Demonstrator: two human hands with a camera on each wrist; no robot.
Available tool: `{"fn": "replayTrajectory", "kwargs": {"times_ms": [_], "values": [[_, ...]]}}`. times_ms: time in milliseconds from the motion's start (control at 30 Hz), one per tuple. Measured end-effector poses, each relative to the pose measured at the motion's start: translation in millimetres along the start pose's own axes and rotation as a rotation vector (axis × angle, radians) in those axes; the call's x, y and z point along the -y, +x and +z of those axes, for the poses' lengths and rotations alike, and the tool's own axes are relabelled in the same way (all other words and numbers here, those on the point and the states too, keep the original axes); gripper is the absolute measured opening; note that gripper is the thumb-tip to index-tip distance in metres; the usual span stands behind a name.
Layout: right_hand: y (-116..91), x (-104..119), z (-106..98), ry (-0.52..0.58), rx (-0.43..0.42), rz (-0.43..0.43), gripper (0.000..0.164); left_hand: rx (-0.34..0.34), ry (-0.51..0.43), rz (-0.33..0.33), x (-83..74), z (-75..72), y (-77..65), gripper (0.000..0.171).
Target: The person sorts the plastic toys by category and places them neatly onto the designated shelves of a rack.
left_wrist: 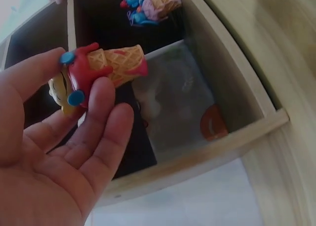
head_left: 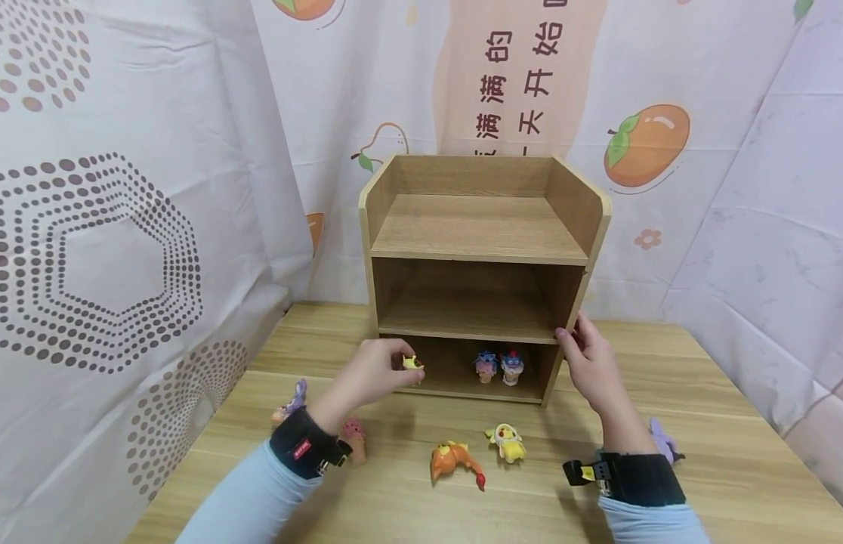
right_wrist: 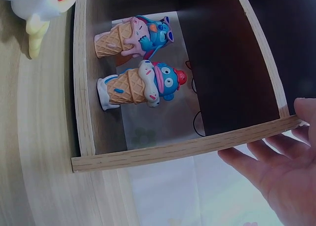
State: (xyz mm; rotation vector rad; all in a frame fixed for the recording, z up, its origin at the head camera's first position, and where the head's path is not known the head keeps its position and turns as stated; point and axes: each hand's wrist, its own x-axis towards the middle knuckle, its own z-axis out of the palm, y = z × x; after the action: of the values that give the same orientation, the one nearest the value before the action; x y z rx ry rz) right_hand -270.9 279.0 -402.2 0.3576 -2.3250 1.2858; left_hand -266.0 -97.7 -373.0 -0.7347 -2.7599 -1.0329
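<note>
My left hand pinches a small ice-cream-cone figurine between thumb and fingers, at the left front of the bottom shelf. The figurine has a waffle cone, a red middle with blue dots and a yellow head. My right hand holds the right side panel of the wooden shelf unit, thumb at the front edge and fingers along the outside. On the bottom shelf, two cone figurines stand side by side: a blue-headed one with pink icing and one with a red cap.
In front of the unit lie an orange figurine with a red-tipped tail and a yellow-and-white figurine. A pink cone figurine and a purple one are near my left wrist. Another purple figurine lies beyond my right wrist.
</note>
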Motion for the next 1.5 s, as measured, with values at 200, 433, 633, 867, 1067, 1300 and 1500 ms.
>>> {"fn": "replayTrajectory", "kwargs": {"times_ms": [200, 433, 633, 867, 1067, 1300, 1500], "values": [[0, 0, 0, -0.012, 0.004, 0.002, 0.053, 0.016, -0.026, -0.022, -1.5, 12.2, 5.5, 0.027], [-1, 0, -1, -0.019, 0.002, 0.005, 0.053, 0.074, -0.076, -0.045, 0.1, 27.9, 13.6, 0.037], [-1, -1, 0, -0.031, 0.014, 0.013, 0.054, 0.092, -0.065, -0.071, 1.1, 41.1, 18.0, 0.031], [0, -1, -1, -0.014, 0.015, 0.0, 0.053, 0.105, -0.031, -0.099, 1.9, 52.1, 24.2, 0.028], [0, -1, -1, -0.005, 0.021, -0.014, 0.053, 0.124, 0.003, -0.109, 3.0, 59.6, 29.6, 0.03], [0, -1, -1, -0.002, 0.02, -0.02, 0.053, 0.149, -0.002, -0.126, -0.4, 64.0, 34.6, 0.034], [-1, 0, -2, -0.015, 0.026, -0.018, 0.053, 0.153, -0.016, -0.138, -3.9, 67.3, 40.1, 0.032]]}}
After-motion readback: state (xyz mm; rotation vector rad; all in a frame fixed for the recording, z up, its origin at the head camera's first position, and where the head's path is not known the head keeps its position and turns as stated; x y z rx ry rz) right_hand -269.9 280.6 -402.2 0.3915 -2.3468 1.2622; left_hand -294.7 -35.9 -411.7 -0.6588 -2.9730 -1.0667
